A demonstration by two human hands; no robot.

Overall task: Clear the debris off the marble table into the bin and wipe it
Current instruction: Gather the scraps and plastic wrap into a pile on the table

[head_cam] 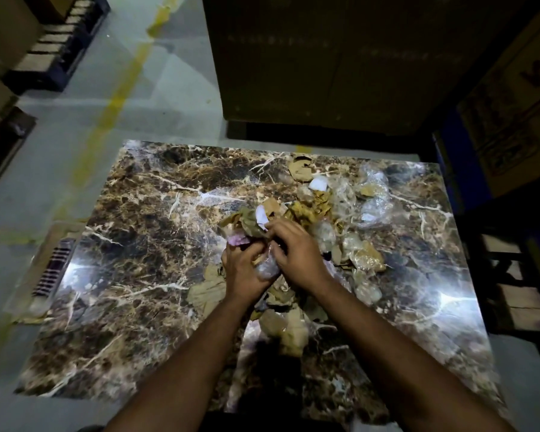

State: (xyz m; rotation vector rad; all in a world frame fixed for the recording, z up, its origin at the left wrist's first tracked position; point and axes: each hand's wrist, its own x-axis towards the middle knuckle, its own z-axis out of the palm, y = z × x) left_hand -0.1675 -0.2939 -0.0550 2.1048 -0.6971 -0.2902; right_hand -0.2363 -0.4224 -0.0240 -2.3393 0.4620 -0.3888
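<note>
Both hands meet mid-table; the left hand point(243, 265) and right hand point(294, 251) curl their fingers around gathered debris point(317, 213), which lies scattered right of centre on the marble table point(131, 244); its left half lies bare to the edge.

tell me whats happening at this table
A person is gathering litter off a marble table. Both hands, left hand and right hand, are bunched together gripping a wad of paper and plastic scraps. Much debris lies scattered toward the far right. No bin is in view.
</note>
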